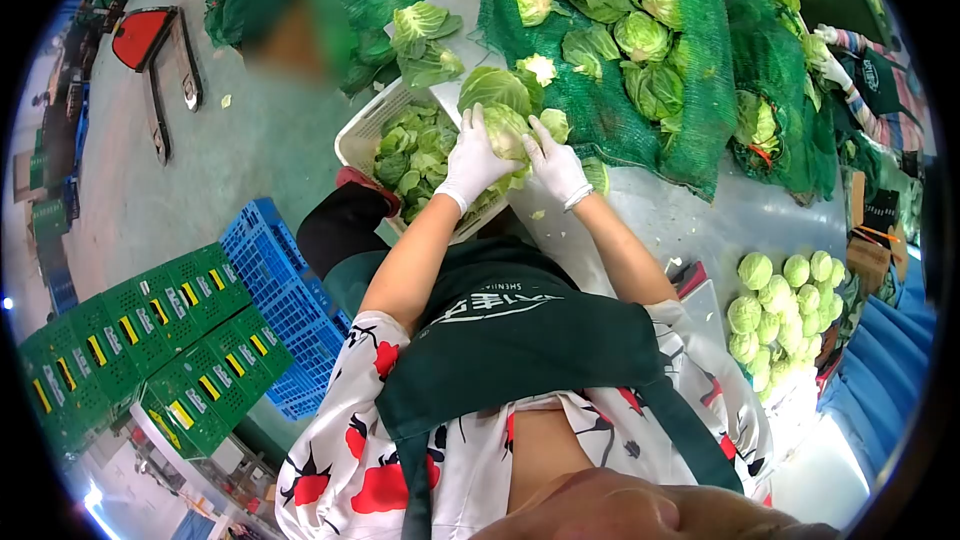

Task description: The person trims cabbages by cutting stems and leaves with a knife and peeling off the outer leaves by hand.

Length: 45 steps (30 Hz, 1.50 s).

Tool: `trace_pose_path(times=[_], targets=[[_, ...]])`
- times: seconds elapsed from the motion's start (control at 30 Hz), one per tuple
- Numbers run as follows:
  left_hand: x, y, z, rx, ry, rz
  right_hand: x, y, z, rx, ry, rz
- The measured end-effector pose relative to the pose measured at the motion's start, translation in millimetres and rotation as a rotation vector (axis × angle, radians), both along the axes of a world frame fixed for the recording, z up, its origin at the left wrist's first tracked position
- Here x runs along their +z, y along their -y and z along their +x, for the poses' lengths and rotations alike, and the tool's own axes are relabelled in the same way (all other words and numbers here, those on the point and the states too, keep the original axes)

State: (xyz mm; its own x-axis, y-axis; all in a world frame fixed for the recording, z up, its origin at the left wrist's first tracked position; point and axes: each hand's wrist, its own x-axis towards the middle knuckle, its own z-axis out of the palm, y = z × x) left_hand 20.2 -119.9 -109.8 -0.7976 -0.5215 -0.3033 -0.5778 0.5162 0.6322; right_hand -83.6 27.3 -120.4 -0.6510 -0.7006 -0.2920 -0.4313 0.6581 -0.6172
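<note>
My left hand (474,160), in a white glove, lies against the left side of a pale green cabbage (503,130). On the cabbage's right side is my right hand (556,166), also gloved, fingers pointing up toward it. Larger outer leaves (492,90) spread just behind the cabbage. Under and left of my left hand, a white basket (352,145) holds loose green leaves (412,155). Beyond my hands, a green mesh sack (700,70) lies on the metal table (640,215) with several cabbages (642,36) on it.
Trimmed cabbages (775,315) are piled at the right. Another mesh sack (785,100) stands near a co-worker's gloved hand (828,60). Green crates (150,325) and blue pallets (285,310) are at lower left. A red pallet jack (145,38) stands on the floor.
</note>
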Motion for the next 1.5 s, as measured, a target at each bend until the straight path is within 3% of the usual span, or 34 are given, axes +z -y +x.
trace_pose_path(times=[0.13,0.23,0.27,0.3,0.37,0.47,0.57,0.8,0.93,1.03,1.07,1.17,1.23,1.33,1.5], targets=[[-19.4,6.6,2.2,0.027,-0.051,0.005,-11.0,8.7,5.0,-0.036,0.001,-0.102],[-22.1,13.2,9.3,0.039,-0.054,0.003,-20.7,8.0,-15.5,-0.41,0.382,-0.303],[-18.8,12.7,11.6,0.055,-0.051,0.005,-28.1,6.1,-28.4,-0.424,0.289,-0.286],[-15.7,12.4,12.4,0.069,-0.049,0.009,-36.1,3.3,-39.3,-0.335,0.199,-0.223],[-15.1,12.4,9.0,0.073,-0.003,0.01,-52.7,2.7,-44.3,-0.066,-0.227,-0.308],[-23.2,10.7,8.3,0.051,-0.037,-0.009,28.2,19.2,-28.1,0.221,-0.104,0.041],[-19.8,22.0,5.7,-0.025,-0.053,0.101,28.0,29.8,-25.1,0.417,-0.174,0.109],[-12.8,28.3,2.9,-0.097,0.045,0.106,26.1,40.6,-36.1,0.466,-0.189,0.172],[-22.5,17.7,18.0,-0.15,-0.092,-0.018,-4.4,49.1,-75.0,0.117,-0.11,0.005],[-18.1,22.1,30.1,-0.056,-0.14,0.129,-19.3,49.5,-77.2,0.087,-0.052,0.019],[-24.8,22.2,36.8,-0.063,-0.113,-0.036,-18.9,48.1,-72.0,0.086,-0.071,0.056],[-6.7,19.1,45.8,-0.036,-0.246,-0.095,1.1,47.7,-35.3,0.037,0.059,0.128],[-16.7,14.3,49.0,-0.174,-0.234,-0.19,-20.3,47.9,-13.3,-0.087,0.107,-0.027],[5.7,-1.9,40.0,-0.085,-0.071,-0.144,-46.8,48.1,0.6,-0.286,0.282,-0.246],[5.3,4.0,24.8,-0.036,-0.053,-0.141,-30.5,63.4,-12.5,-0.245,0.181,-0.198]])
